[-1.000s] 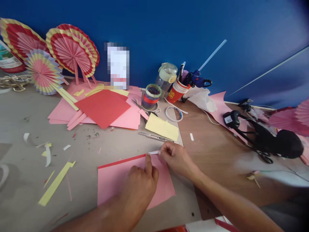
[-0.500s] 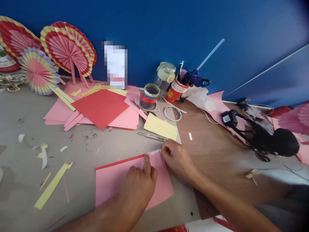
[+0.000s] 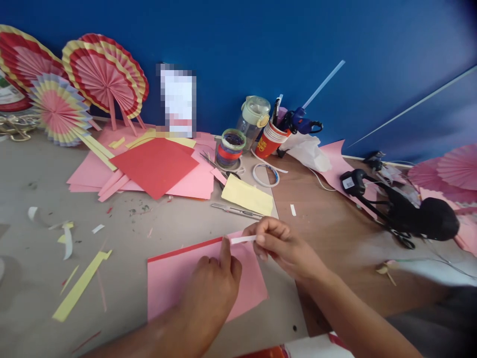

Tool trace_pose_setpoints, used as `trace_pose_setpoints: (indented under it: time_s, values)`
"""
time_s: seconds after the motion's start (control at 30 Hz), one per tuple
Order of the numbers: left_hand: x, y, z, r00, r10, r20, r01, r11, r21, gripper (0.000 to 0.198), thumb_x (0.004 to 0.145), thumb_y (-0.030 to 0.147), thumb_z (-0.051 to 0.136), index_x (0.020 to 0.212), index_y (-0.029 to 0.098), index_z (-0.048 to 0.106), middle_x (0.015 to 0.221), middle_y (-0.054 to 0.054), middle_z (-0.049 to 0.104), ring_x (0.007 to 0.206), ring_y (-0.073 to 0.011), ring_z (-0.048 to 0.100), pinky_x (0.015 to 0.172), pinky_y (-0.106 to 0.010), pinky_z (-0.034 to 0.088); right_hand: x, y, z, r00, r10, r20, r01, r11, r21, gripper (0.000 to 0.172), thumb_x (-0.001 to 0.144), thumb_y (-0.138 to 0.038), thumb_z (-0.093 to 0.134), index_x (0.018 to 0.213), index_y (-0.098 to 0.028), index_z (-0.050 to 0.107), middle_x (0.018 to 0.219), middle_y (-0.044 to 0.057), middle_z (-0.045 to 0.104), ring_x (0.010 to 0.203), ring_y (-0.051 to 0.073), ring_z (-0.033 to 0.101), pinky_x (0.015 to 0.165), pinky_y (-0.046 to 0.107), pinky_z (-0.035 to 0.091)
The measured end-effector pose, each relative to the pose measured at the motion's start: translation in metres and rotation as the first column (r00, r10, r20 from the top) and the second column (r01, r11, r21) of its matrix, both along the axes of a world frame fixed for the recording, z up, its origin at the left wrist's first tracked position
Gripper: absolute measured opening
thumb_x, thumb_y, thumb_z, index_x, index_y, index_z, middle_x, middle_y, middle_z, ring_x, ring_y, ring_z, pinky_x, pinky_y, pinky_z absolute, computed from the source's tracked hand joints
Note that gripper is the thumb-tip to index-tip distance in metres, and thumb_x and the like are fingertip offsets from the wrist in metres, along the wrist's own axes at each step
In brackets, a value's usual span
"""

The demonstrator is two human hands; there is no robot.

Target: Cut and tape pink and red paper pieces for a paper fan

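A pink sheet of paper (image 3: 248, 278) lies on the table in front of me, with a red paper strip (image 3: 179, 250) along its far edge. My left hand (image 3: 210, 293) rests on the sheet. Its index finger is stretched out and pressing on the far edge, where the red strip disappears under the fingertip; the other fingers are bent. Between thumb and fingers my right hand (image 3: 285, 243) pinches a narrow white tape backing strip (image 3: 243, 239). That strip slants up from the sheet's edge near my left fingertip, above the right corner of the paper.
A utility knife (image 3: 234, 211), yellow paper (image 3: 247, 195) and a tape roll (image 3: 266, 175) lie beyond my hands. Red paper (image 3: 154, 166) tops a pink stack. Scissors, a jar (image 3: 230, 148), a bottle and cups (image 3: 272, 139) stand behind. Pleated fans (image 3: 106, 79) lean left; black gear (image 3: 421, 219) lies right.
My right hand has turned and lifted slightly off the corner, drawing the white strip up from the sheet's edge. My left hand has stayed in place.
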State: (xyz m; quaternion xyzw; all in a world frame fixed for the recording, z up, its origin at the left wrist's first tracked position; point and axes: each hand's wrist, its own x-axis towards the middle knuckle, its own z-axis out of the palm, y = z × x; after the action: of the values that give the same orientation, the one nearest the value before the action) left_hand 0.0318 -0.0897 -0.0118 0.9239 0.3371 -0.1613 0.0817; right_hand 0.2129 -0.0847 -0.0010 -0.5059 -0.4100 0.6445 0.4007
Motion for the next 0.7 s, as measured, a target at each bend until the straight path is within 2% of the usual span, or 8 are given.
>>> trace_pose_setpoints:
  time_s: [0.07,0.2,0.37,0.53,0.7]
  values:
    - [0.0,-0.001,0.002,0.999,-0.006,0.038,0.005,0.999,0.032,0.023,0.088,0.024,0.059,0.106,0.013,0.067,0.128,-0.024,0.058,0.057,-0.0163,0.063,0.052,-0.029,0.043,-0.004,-0.001,-0.011,1.0,0.008,0.023,-0.007,0.999,-0.05,0.023,0.082,-0.035,0.065,0.071,-0.02,0.052,0.057,-0.006,0.051,0.055,0.01,0.044,0.059,0.025,0.034]
    - [0.0,-0.003,0.004,0.997,-0.041,0.064,0.036,0.995,0.089,0.022,0.086,0.022,0.06,0.104,0.012,0.068,0.13,-0.024,0.056,0.056,-0.0168,0.063,0.052,-0.03,0.043,-0.007,0.001,-0.023,0.991,0.009,0.13,0.0,0.998,-0.07,0.025,0.083,-0.039,0.063,0.072,-0.019,0.052,0.051,-0.007,0.048,0.049,0.009,0.041,0.055,0.023,0.032]
    - [-0.002,-0.007,-0.004,0.996,-0.028,0.083,0.017,0.992,0.129,0.019,0.086,0.023,0.06,0.1,0.014,0.07,0.131,-0.022,0.057,0.053,-0.0156,0.06,0.052,-0.031,0.042,-0.004,0.009,-0.02,0.974,0.067,0.216,-0.047,0.994,-0.095,0.025,0.084,-0.039,0.06,0.073,-0.019,0.051,0.047,-0.009,0.047,0.044,0.008,0.044,0.051,0.022,0.035]
    - [-0.004,-0.01,-0.012,0.993,-0.024,0.116,0.002,0.983,0.186,0.021,0.085,0.025,0.062,0.101,0.014,0.069,0.132,-0.022,0.056,0.053,-0.016,0.058,0.051,-0.031,0.04,-0.002,0.016,-0.021,0.962,0.046,0.268,-0.022,0.996,-0.09,0.022,0.083,-0.036,0.058,0.072,-0.02,0.048,0.056,-0.006,0.056,0.044,0.008,0.047,0.05,0.022,0.038]
    - [-0.003,-0.011,-0.014,0.994,-0.014,0.11,-0.008,0.982,0.191,0.021,0.085,0.026,0.062,0.1,0.014,0.069,0.132,-0.023,0.055,0.053,-0.0155,0.058,0.051,-0.032,0.041,-0.002,0.016,-0.021,0.912,0.078,0.404,-0.064,0.997,-0.047,0.018,0.083,-0.03,0.055,0.07,-0.02,0.049,0.052,-0.007,0.049,0.046,0.009,0.044,0.051,0.023,0.036]
